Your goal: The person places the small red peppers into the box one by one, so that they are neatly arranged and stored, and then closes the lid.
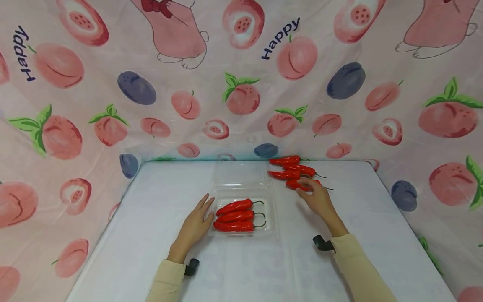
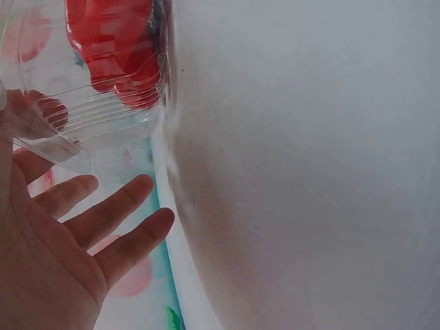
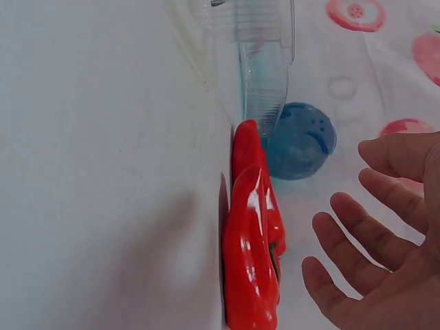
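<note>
A clear plastic clamshell box (image 1: 272, 214) lies with its lid folded back, and three red chili peppers (image 1: 235, 216) lie side by side in its base. My left hand (image 1: 194, 226) is at the box's left side, fingers spread and extended. In the left wrist view, that hand (image 2: 79, 227) has its thumb side by the transparent wall (image 2: 117, 127). Over the nearest loose red chili pepper (image 1: 292, 184) hovers my right hand (image 1: 318, 201), partly hiding it. The right wrist view shows the right hand (image 3: 385, 261) with parted, gently bent fingers beside the loose peppers (image 3: 249, 247), gripping nothing.
Three more red chili peppers (image 1: 284, 174) lie at the back of the white table (image 1: 151, 209), right of the box lid (image 1: 243, 174). A fruit-patterned cloth (image 1: 211, 109) hangs behind the table's back edge. Black wrist cameras (image 1: 192, 267) sit below both hands.
</note>
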The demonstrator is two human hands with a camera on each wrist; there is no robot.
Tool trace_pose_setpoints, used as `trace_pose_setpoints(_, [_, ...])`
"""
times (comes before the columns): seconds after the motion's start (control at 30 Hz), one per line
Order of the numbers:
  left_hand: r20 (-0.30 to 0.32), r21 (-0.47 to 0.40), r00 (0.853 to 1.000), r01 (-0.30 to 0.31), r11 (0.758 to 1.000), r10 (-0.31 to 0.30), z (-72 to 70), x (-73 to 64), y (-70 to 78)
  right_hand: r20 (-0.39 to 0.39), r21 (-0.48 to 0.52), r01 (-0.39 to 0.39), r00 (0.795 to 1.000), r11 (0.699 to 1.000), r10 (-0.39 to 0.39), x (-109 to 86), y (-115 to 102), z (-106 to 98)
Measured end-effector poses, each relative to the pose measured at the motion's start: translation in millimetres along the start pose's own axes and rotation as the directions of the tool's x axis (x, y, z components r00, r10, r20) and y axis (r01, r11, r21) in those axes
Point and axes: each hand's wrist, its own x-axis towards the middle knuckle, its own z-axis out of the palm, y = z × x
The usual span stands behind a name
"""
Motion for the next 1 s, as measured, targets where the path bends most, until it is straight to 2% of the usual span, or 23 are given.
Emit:
trace_pose_setpoints(0.2, [-0.014, 0.007, 1.000, -0.025, 1.000, 0.025, -0.8, 0.8, -0.1, -0.018, -0.010, 0.040, 0.999, 0.999, -0.040, 3.8, 9, -2])
trace_pose_setpoints(0.5, [-0.025, 0.004, 0.999, -0.031, 0.999, 0.032, -0.1, 0.3, 1.4, -0.005, -0.024, -0.044, 0.999, 0.999, 0.044, 8.7, 15, -8])
trace_pose_setpoints(0.8, [0.000, 0.006, 1.000, -0.001, 1.000, 0.001, -1.6, 0.5, 2.6, -0.015, -0.033, -0.039, 0.999, 0.999, 0.039, 13.5, 27, -12])
trace_pose_setpoints(1.0, [-0.002, 0.008, 1.000, -0.010, 1.000, 0.010, -2.3, -0.6, 3.3, 0.007, -0.074, -0.025, 1.000, 0.997, 0.026, 17.8, 34, -12])
